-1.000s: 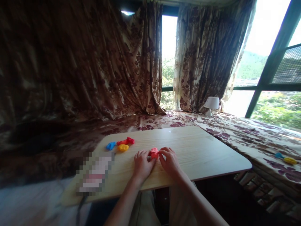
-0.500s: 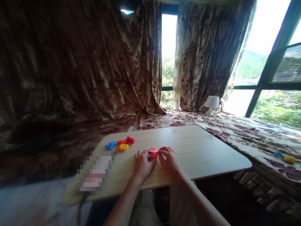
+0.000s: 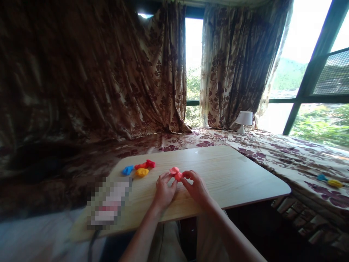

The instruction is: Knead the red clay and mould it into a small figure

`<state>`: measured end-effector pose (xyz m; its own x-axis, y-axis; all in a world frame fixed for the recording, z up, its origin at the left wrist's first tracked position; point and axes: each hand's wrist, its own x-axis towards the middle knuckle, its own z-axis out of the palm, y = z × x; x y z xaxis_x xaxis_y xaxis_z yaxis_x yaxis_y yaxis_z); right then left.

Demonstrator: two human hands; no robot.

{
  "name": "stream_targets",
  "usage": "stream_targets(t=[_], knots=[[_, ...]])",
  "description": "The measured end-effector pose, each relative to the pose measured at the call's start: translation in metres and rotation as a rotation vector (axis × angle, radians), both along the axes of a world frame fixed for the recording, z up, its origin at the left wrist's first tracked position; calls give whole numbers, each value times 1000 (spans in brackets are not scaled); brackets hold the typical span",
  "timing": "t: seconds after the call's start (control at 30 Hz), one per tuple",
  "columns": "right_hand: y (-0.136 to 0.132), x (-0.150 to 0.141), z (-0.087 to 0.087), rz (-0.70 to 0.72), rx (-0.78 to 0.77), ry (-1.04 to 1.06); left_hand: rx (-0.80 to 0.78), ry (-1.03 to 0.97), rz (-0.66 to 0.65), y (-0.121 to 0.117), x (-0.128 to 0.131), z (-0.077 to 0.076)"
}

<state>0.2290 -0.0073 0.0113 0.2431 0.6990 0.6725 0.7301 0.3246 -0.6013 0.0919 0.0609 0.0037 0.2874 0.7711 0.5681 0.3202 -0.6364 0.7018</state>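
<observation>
Coral-pink soft piece, head view: grasped at the fingertips between left hand and right hand, over the near middle of a pale tabletop; whether it touches the surface is unclear. Its upper lobe now leans further left than half a second ago, suggesting turning or reshaping. Further left: blue lump, yellow lump, red lump.
</observation>
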Motion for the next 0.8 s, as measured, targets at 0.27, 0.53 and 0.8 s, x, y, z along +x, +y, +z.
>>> stream_targets(t=[0.27, 0.53, 0.8], knots=[[0, 0, 0, 35, 31, 12, -40, -5, -37, -1, 1, 0], [2, 0, -3, 8, 51, 53, -99, -96, -51, 0, -1, -1], [3, 0, -4, 22, 34, 22, -140, -131, -109, -5, -2, 7]])
